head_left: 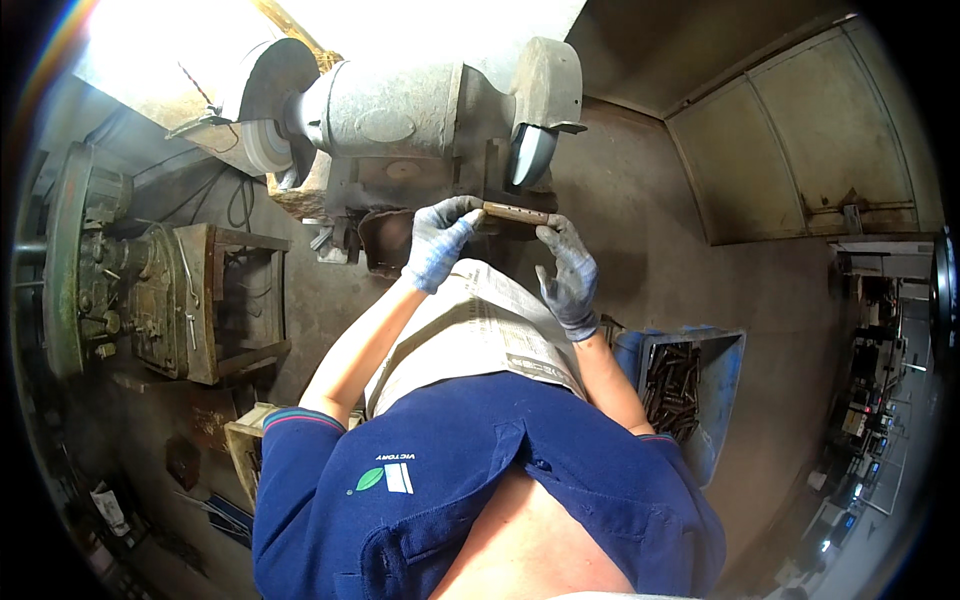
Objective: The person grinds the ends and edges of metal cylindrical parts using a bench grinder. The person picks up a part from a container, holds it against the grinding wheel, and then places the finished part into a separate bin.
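Head view, looking down: a person in a dark blue polo shirt stands at a heavy grey bench grinder [400,120]. Both hands wear blue-grey knitted gloves. The left hand [437,240] and the right hand [568,278] grip a short, flat, brownish metal bar [517,213] by its two ends, fingers closed on it. The bar lies level just below the grinder's right wheel [530,153], a dark, smooth-edged disc under a rounded metal guard; whether they touch cannot be told. The pale left wheel [262,140] sits at the grinder's other end. A creased, newsprint-patterned apron covers the person's front. By the right elbow, a blue plastic bin [725,375] on the floor holds a heap of similar rusty brown bars [672,385]. At the left stands an old greenish iron machine [110,270].
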`<state>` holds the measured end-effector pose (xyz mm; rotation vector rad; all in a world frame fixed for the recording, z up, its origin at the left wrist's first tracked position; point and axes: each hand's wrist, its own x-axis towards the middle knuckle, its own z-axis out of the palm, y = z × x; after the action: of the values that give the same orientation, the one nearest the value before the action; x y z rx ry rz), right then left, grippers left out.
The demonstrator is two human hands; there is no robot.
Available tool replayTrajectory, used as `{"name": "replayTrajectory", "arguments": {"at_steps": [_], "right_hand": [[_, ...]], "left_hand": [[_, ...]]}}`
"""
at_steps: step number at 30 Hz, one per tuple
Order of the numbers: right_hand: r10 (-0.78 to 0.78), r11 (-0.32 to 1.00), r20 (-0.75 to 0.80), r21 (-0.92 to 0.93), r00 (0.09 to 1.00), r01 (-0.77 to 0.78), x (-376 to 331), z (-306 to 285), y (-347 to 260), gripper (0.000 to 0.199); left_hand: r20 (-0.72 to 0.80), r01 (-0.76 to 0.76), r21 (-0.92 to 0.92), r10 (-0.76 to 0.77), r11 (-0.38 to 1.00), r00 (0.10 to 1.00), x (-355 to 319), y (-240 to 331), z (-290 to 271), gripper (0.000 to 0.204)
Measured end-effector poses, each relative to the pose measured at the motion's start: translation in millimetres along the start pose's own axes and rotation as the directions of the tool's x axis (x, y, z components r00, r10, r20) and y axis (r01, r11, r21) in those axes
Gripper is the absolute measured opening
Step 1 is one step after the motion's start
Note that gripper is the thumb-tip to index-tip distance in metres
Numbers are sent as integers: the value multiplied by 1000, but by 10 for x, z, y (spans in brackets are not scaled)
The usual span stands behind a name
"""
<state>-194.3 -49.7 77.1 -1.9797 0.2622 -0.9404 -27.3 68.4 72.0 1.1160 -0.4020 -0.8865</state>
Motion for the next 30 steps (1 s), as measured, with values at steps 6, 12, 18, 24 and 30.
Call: {"name": "replayTrajectory", "arguments": {"at_steps": [6, 12, 18, 24, 30], "right_hand": [[188, 980, -28, -57, 982, -189, 18, -15, 694, 18], [451, 828, 25, 361, 892, -428, 41, -125, 970, 20], [455, 844, 20, 308, 890, -438, 40, 7, 1163, 21], [450, 839, 36, 325, 892, -436, 116, 277, 1116, 20], [363, 882, 44, 307, 931, -358, 116, 443, 1069, 20]], "left_hand": [[-34, 197, -74, -200, 978, 979, 450, -394, 66, 8], [-74, 244, -147, -256, 959, 964, 815, -724, 136, 8], [-124, 229, -61, -235, 971, 964, 854, -658, 38, 9], [-214, 191, -66, -201, 979, 956, 838, -601, -155, 7], [-155, 121, 4, -119, 993, 981, 714, -498, -344, 8]]}}
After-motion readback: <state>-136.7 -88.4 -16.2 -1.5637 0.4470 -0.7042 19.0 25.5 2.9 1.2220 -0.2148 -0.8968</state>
